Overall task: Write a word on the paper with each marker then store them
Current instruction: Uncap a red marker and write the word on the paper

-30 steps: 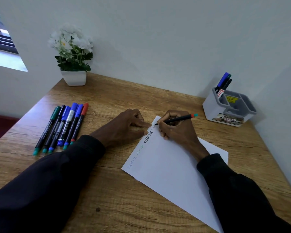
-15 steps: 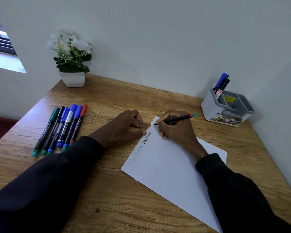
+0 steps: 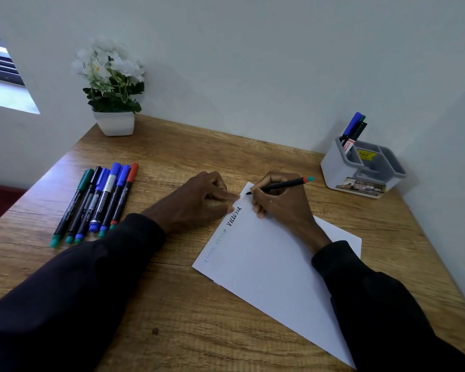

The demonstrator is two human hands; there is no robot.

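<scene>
A black marker is gripped in the fingers of the right hand, which are curled closely round its barrel. Its long axis runs roughly along the far edge of the tabletop. The writing tip points towards the left edge and is set on the far corner of the paper, while the red and teal end points towards the far right corner.

The paper is laid askew on the right half of the tabletop, one corner turned to the far edge. A line of written words is seen along its upper left edge, the darkest reading "Victoria".

The left hand is rested on the tabletop beside that edge. Nothing is held in it, and its outstretched fingers are pressed on the paper's rim.

Six markers are laid side by side near the left edge, caps towards the far edge. A grey organiser is placed at the far right corner, with several markers leaned in its far left compartment. A potted plant is stood at the far left corner.
</scene>
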